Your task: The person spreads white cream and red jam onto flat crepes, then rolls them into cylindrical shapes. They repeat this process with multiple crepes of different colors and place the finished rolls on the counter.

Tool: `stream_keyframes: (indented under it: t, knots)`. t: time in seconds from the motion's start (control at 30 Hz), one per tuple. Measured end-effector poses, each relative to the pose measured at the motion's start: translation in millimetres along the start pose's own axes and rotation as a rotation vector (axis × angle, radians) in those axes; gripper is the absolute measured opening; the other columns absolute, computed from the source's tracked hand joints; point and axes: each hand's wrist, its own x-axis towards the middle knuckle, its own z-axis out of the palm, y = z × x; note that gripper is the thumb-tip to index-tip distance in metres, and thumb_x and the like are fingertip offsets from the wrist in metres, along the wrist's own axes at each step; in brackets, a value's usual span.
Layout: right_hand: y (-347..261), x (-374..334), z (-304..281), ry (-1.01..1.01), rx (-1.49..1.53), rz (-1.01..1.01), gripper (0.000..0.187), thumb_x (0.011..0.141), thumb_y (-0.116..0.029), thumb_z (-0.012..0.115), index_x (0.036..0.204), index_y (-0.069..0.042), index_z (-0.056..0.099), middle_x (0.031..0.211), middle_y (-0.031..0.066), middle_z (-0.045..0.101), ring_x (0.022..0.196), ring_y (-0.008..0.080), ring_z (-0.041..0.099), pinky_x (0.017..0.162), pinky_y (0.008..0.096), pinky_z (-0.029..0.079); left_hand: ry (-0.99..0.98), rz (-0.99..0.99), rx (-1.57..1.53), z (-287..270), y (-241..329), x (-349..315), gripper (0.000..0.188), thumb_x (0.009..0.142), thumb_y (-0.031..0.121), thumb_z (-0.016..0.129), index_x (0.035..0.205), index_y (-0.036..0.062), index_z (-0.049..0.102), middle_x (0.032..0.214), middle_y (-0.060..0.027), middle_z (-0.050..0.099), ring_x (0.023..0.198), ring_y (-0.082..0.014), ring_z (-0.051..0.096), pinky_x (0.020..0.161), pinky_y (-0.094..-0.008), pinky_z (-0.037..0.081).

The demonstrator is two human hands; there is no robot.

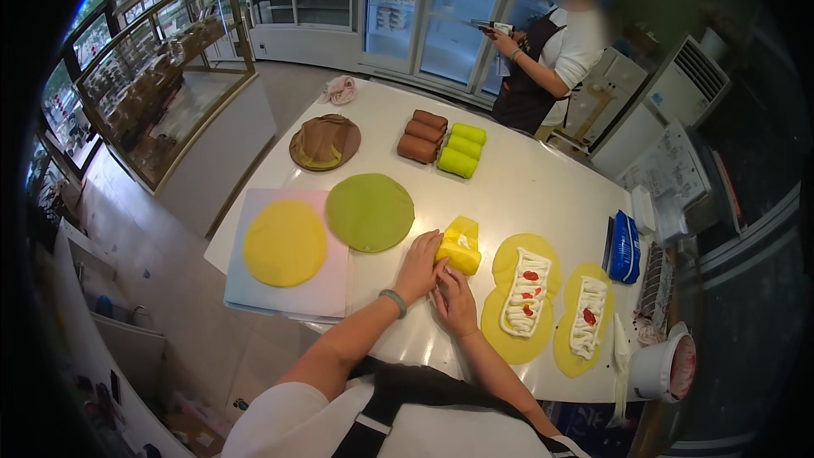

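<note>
Open bench [551,182] runs beyond the yellow roll [459,258], rightward toward the blue packet [626,248]. Cream-topped yellow sheets [492,324] obstruct the right; the green disc [370,212] crowds the left, green rolls [462,151] the far side.

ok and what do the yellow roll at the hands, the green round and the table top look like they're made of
Yellow roll: probably thin, soft crepe with a slight sheen, as it folds and creases. Green round: likely similar sheet, more matte, lying flat with even colour. Table top: hard, glossy white, reflecting light in bright patches; laminate or stone, I can't tell.
</note>
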Motion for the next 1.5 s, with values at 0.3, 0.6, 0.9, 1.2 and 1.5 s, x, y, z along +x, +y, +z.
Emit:
stream_keyframes:
  t: [0.3, 0.6, 0.9, 1.2, 1.5]
  knots:
    - [1, 1, -2, -0.032, 0.002, 0.022, 0.054, 0.089, -0.004, 0.073, 0.140, -0.007, 0.056, 0.135, 0.0209, 0.056, 0.120, 0.0413, 0.062, 0.100, 0.0448, 0.054, 0.007, 0.014, -0.013, 0, -2, 0, 0.058, 0.097, 0.018, 0.067, 0.147, -0.0022, 0.047, 0.147, -0.0231, 0.052, 0.137, -0.0424, 0.047, 0.118, -0.0493, 0.038]
    - [-3, 2, -1, 0.011, -0.005, -0.019, 0.053, 0.090, -0.005, 0.073, 0.140, -0.008, 0.055, 0.137, 0.0208, 0.057, 0.118, 0.0416, 0.063, 0.097, 0.0453, 0.055, 0.019, -0.010, -0.006, -1, -2, -1, 0.057, 0.097, 0.016, 0.067, 0.147, -0.0020, 0.047, 0.146, -0.0235, 0.051, 0.137, -0.0428, 0.046, 0.118, -0.0492, 0.037]
    - [-1, 3, -1, 0.015, -0.007, 0.046, 0.054, 0.090, -0.007, 0.074, 0.141, -0.009, 0.055, 0.138, 0.0202, 0.057, 0.119, 0.0407, 0.063, 0.097, 0.0444, 0.055, -0.012, 0.011, 0.027, 0, 2, 4, 0.052, 0.098, 0.018, 0.065, 0.142, -0.0055, 0.050, 0.140, -0.0253, 0.056, 0.132, -0.0434, 0.051, 0.115, -0.0504, 0.040]
    - [-6, 4, -7, 0.014, 0.008, 0.067, 0.050, 0.090, -0.004, 0.074, 0.137, -0.009, 0.056, 0.136, 0.0202, 0.057, 0.119, 0.0408, 0.063, 0.096, 0.0427, 0.056, -0.017, 0.000, 0.011, 1, 0, 5, 0.051, 0.099, 0.018, 0.064, 0.143, -0.0039, 0.050, 0.140, -0.0259, 0.057, 0.133, -0.0445, 0.050, 0.115, -0.0507, 0.039]
    - [-1, 3, -6, 0.020, 0.017, 0.111, 0.048, 0.091, -0.008, 0.073, 0.136, -0.007, 0.058, 0.135, 0.0204, 0.057, 0.114, 0.0383, 0.064, 0.095, 0.0435, 0.056, -0.041, -0.011, -0.006, -4, 2, 5, 0.057, 0.098, 0.019, 0.066, 0.146, -0.0042, 0.047, 0.143, -0.0267, 0.054, 0.135, -0.0454, 0.048, 0.116, -0.0516, 0.038]
